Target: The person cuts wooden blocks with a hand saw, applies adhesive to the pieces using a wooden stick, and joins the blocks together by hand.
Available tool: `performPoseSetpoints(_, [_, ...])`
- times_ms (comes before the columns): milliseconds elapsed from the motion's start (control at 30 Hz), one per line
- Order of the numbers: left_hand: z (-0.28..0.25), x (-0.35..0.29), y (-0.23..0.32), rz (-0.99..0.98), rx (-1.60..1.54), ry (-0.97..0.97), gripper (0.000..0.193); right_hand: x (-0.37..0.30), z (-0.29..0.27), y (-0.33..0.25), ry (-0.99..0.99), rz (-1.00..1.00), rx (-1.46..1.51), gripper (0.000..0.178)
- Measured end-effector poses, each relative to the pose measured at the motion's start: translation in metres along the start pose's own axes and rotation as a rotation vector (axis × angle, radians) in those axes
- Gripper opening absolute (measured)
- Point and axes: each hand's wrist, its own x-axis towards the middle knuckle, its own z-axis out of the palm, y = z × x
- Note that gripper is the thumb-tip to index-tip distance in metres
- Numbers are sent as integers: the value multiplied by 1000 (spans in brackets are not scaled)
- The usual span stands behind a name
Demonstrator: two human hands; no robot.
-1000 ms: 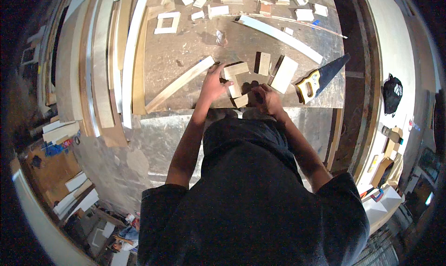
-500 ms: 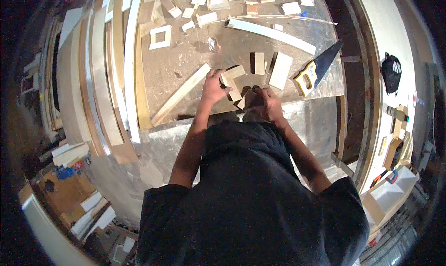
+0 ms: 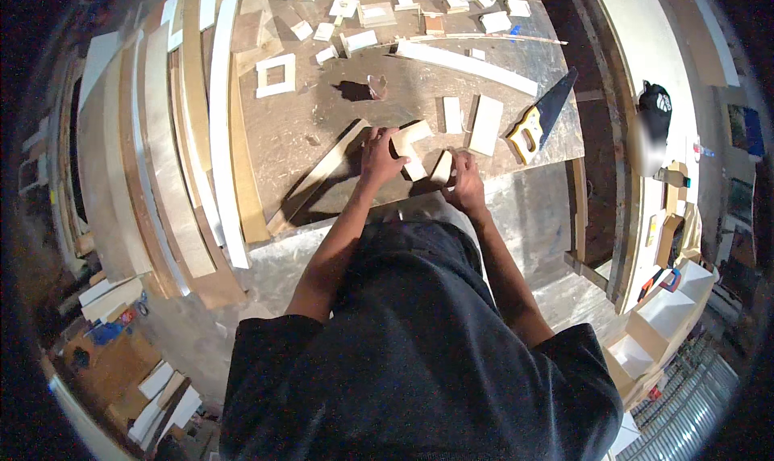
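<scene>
Near the front edge of the workbench, my left hand [image 3: 379, 158] closes on an L-shaped pair of wood blocks [image 3: 412, 155], thumb on the near side. The blocks appear to meet at a corner. My right hand [image 3: 467, 184] grips a small wood block [image 3: 441, 169] that stands tilted, just right of the L and apart from it. Some of the right fingers are hidden. Beyond my hands lie a small pale block [image 3: 452, 115] and a wider flat board [image 3: 486, 125]. A long wood strip [image 3: 326, 172] slants to the left of my left hand.
A handsaw [image 3: 528, 134] with a yellow handle lies at the bench's right side. A long white strip [image 3: 468, 66] crosses behind the blocks. Several small wooden pieces [image 3: 376, 14] cover the far end. Long boards [image 3: 228, 130] line the left side, near a square wooden frame [image 3: 276, 76].
The small block in my right hand has turned, and its lit face shows more. The view has shifted slightly, and shadows on the bench fall differently. My left hand keeps its grip.
</scene>
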Motion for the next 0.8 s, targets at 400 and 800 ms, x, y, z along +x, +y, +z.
performPoseSetpoints(400, [-1, -7, -4, 57, 17, 105, 77, 34, -9, -27, 26, 146, -161, 86])
performPoseSetpoints(800, [-1, -2, 2, 8, -98, 130, 69, 14, 44, -37, 44, -219, 44, 47])
